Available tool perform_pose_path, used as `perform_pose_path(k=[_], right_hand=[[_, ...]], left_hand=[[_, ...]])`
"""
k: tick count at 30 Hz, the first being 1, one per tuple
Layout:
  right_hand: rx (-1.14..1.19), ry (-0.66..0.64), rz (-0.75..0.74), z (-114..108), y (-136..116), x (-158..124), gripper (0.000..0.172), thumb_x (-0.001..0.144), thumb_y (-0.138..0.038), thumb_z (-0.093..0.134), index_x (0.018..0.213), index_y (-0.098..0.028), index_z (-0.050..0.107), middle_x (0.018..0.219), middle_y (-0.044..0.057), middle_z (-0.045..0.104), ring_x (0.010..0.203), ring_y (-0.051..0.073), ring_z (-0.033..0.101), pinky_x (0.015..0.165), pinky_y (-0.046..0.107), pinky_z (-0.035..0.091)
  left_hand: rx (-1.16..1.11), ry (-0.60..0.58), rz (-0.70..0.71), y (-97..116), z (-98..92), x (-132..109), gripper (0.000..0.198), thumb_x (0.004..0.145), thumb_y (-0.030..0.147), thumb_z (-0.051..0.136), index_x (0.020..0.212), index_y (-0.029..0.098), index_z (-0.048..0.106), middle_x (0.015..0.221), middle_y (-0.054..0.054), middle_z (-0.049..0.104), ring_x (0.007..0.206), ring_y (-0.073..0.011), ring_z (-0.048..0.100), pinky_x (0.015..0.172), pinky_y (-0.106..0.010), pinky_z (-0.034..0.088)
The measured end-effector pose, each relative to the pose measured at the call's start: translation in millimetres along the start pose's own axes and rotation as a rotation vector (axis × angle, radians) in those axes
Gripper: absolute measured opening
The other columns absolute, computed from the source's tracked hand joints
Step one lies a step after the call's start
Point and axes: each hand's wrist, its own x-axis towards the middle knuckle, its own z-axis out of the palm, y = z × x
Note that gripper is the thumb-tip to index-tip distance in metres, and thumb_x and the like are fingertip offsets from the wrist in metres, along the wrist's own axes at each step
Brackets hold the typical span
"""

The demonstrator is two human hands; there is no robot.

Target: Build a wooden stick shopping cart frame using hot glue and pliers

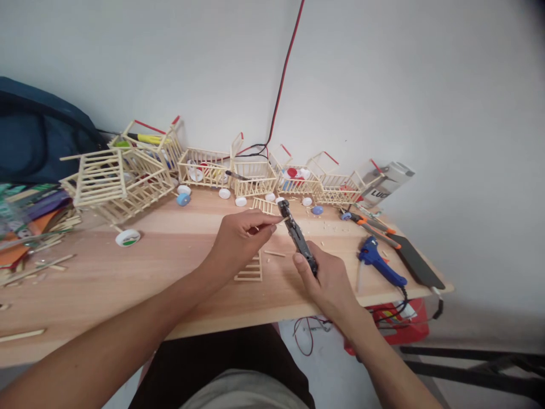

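At the centre of the frame, above the worktop (170, 250), my left hand (242, 234) pinches a thin wooden stick (284, 220) between thumb and fingers, its end at the head of the black pliers (300, 241) that my right hand (327, 274) wraps closely. I'd judge it best to keep the stick square to the jaws, fingertips well back, squeezing steadily.

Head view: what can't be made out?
Lattice: head view, part hidden by left hand.
Black tool: head view, handle end covered by right hand.
Stick: head view, partly hidden by left hand; tip too small to judge.
Bag: head view, cut off by left edge.
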Motion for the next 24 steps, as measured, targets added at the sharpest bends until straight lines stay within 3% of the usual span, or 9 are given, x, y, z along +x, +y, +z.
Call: perform_pose_path(k=[9, 19, 24], right_hand=[[0.014, -0.009, 0.055, 0, 6, -2, 0.041, 0.095, -0.054, 0.036, 0.077, -0.020, 0.052, 0.063, 0.001, 0.055, 0.060, 0.017, 0.053, 0.058, 0.026, 0.034], [-0.022, 0.030, 0.087, 8, 10, -9, 0.043, 0.095, -0.054, 0.034, 0.071, -0.021, 0.048, 0.055, 0.000, 0.051, 0.051, 0.016, 0.047, 0.052, 0.026, 0.029], [0.039, 0.085, 0.117, -2, 10, -5, 0.047, 0.095, -0.056, 0.033, 0.073, -0.020, 0.053, 0.057, 0.001, 0.057, 0.055, 0.017, 0.055, 0.055, 0.026, 0.034]], left_hand=[[0.020, -0.016, -0.100, -7, 4.7, -2, 0.022, 0.080, 0.022, 0.064, 0.097, 0.015, 0.076, 0.085, -0.005, 0.075, 0.074, -0.0157, 0.066, 0.069, -0.027, 0.052], [0.054, -0.040, -0.155, 0, 8.3, -2, 0.019, 0.081, 0.019, 0.060, 0.093, 0.015, 0.074, 0.082, -0.003, 0.074, 0.072, -0.0142, 0.066, 0.067, -0.025, 0.052], [-0.009, -0.070, -0.157, -9, 5.8, 0, 0.022, 0.083, 0.024, 0.059, 0.097, 0.015, 0.073, 0.073, -0.002, 0.069, 0.068, -0.0125, 0.062, 0.067, -0.025, 0.051]])
